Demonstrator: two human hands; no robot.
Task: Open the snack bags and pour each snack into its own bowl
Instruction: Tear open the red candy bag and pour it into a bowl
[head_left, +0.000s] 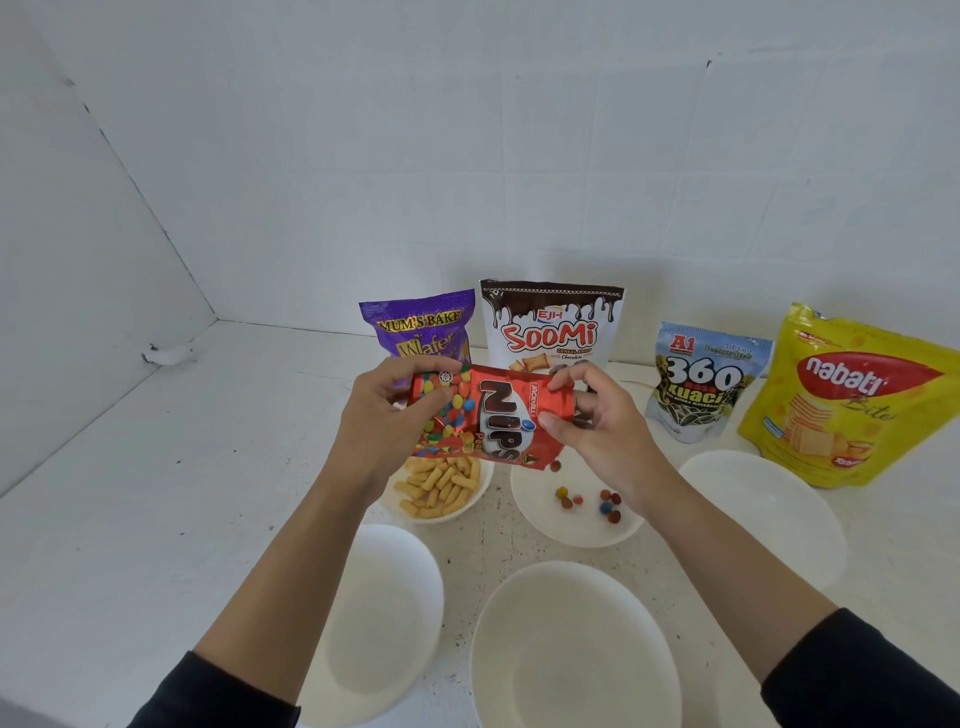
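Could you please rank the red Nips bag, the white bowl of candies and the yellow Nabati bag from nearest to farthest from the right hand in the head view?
1. Red foil Nips bag: pinched by the right hand's fingers.
2. White round bowl with candies: directly below the hand.
3. Yellow Nabati pouch: standing at the far right.

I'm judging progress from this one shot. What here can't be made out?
Head view only.
Amount left in the Nips bag: its foil hides it.
Wafer bag lower half: behind the left hand and Nips bag.
Nearest bowl: cut by the bottom edge.
Nabati bag: cut by the right edge.
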